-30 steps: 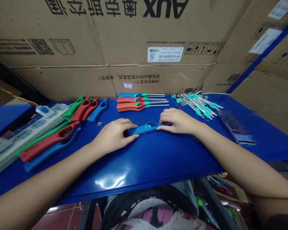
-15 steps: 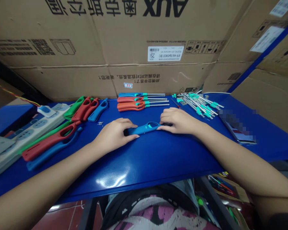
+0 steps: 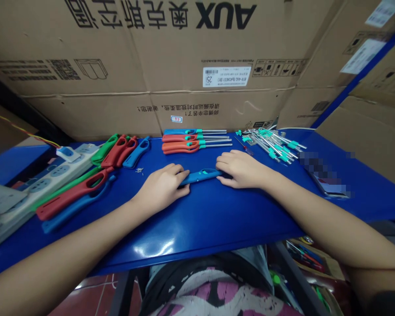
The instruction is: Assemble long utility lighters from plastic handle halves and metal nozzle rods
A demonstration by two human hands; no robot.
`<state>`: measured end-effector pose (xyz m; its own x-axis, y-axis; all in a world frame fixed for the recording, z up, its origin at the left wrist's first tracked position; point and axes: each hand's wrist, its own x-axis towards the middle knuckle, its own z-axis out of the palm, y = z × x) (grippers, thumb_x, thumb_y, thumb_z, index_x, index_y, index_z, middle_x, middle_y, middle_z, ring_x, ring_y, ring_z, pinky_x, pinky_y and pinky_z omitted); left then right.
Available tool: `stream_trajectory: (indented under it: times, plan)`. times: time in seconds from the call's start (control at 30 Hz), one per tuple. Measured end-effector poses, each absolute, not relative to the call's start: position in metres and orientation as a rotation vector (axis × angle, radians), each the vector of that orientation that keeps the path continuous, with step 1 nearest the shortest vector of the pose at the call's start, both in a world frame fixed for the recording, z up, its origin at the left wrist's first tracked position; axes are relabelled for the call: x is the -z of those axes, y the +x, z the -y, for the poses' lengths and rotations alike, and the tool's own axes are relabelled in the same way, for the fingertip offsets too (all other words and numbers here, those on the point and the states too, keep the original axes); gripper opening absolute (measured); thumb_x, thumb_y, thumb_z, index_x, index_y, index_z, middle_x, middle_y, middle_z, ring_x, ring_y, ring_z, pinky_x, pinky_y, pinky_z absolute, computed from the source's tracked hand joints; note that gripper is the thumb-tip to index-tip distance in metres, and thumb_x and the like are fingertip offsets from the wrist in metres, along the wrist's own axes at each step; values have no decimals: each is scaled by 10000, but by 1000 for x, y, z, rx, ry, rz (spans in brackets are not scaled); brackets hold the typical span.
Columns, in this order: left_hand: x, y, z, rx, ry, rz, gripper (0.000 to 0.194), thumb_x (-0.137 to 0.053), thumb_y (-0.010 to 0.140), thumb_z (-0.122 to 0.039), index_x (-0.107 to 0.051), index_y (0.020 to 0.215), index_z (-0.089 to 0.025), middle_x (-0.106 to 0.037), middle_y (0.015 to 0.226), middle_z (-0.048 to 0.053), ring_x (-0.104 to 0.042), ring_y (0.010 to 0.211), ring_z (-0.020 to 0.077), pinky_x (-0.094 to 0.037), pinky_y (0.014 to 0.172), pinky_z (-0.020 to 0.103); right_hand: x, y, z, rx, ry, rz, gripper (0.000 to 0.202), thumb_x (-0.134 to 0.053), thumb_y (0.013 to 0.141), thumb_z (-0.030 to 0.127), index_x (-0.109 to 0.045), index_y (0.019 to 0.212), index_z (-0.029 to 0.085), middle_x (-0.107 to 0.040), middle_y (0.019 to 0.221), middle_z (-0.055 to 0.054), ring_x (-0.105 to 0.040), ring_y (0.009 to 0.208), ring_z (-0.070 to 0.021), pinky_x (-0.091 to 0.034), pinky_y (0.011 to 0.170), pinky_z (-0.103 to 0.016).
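Observation:
A blue stick lighter point(image 3: 201, 176) with a green trigger lies level between my two hands, just over the blue tabletop. My left hand point(image 3: 164, 186) pinches the end of its handle with thumb and fingers. At the opposite end, my right hand point(image 3: 239, 170) is closed around the lighter, and its fingers hide that tip. Beyond my hands lies a stack of lighters with metal tubes point(image 3: 197, 140) in blue, red and orange. A small screwdriver point(image 3: 245, 147) rests just past my right hand.
Loose metal tubes with green parts point(image 3: 276, 142) lie at the back right, near a phone point(image 3: 327, 177). On the left are coloured handle shells point(image 3: 75, 195), tiny screws point(image 3: 139, 170) and a power strip point(image 3: 49, 175). A large cardboard box point(image 3: 171, 57) walls off the back.
The blue lighter has turned a little, so its trigger opening looks narrower. My left hand has shifted slightly right, and both hands still hold the lighter.

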<state>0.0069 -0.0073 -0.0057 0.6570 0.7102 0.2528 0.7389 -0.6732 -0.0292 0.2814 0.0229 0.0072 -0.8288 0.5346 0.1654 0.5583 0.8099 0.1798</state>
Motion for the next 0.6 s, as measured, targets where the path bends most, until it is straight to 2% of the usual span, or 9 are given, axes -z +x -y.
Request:
stream_trajectory:
  times: [0.1, 0.2, 0.33, 0.43, 0.6]
  plan:
    - [8, 4, 2, 436, -2787, 1122, 347, -546, 980, -367, -675, 1206, -137, -695, 1026, 110, -657, 952, 264, -554, 826, 369, -5, 284, -25, 350, -838, 2865, 239, -547, 962, 363, -635, 901, 149, -662, 902, -92, -533, 822, -217, -306, 727, -332]
    - [10, 2, -1, 525, -2867, 1076, 360, -493, 1008, -430, -681, 1127, -147, -697, 1015, 99, -664, 917, 244, -548, 825, 360, -3, 287, -27, 329, -762, 2832, 283, -498, 995, 372, -628, 891, 143, -653, 878, -93, -516, 804, -212, -314, 727, -329]
    - [11, 2, 0, 588, -2963, 1060, 339, -464, 1024, -412, -672, 1053, -146, -691, 965, 92, -664, 884, 229, -543, 812, 349, 0, 289, -27, 292, -683, 2782, 288, -472, 1007, 332, -635, 862, 143, -646, 840, -95, -502, 777, -206, -332, 715, -325]
    - [10, 2, -1, 604, -2954, 1029, 325, -460, 1026, -389, -665, 1068, -139, -694, 977, 103, -662, 898, 239, -540, 826, 361, -1, 290, -28, 268, -668, 2733, 302, -502, 1000, 373, -652, 859, 153, -658, 828, -87, -524, 774, -206, -357, 711, -325]
    - [8, -2, -6, 609, -2904, 1040, 350, -450, 1027, -398, -662, 1086, -125, -703, 998, 115, -667, 903, 250, -545, 819, 376, -3, 291, -32, 166, -707, 2628, 274, -568, 971, 415, -678, 958, 164, -699, 941, -88, -586, 846, -210, -419, 749, -329]
